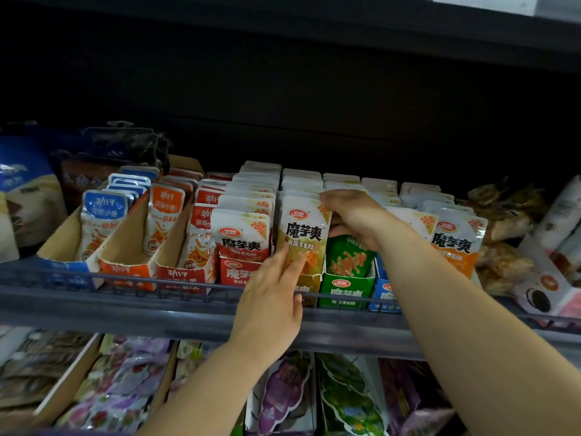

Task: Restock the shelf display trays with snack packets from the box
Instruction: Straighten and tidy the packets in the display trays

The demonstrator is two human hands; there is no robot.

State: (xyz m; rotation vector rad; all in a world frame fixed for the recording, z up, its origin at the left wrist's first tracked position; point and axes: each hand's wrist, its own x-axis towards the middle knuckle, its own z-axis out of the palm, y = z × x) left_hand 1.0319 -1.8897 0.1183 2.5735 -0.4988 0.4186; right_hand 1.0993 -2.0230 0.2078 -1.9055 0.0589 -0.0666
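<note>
One yellow packet (301, 234), likely light and floppy, takes the flat left hand (270, 297), the right hand (355, 218) pinching its top seal.

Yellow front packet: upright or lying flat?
Upright: the yellow packet stands in its tray, left hand touching its face, right hand pinching its top.

A shop aisle: a dark tiered shelf (176, 313) with a wire front rail carries rows of cardboard display trays (125, 265) packed with small branded snack packets (242, 234), and more bagged goods (119, 385) fill the tier below.
</note>
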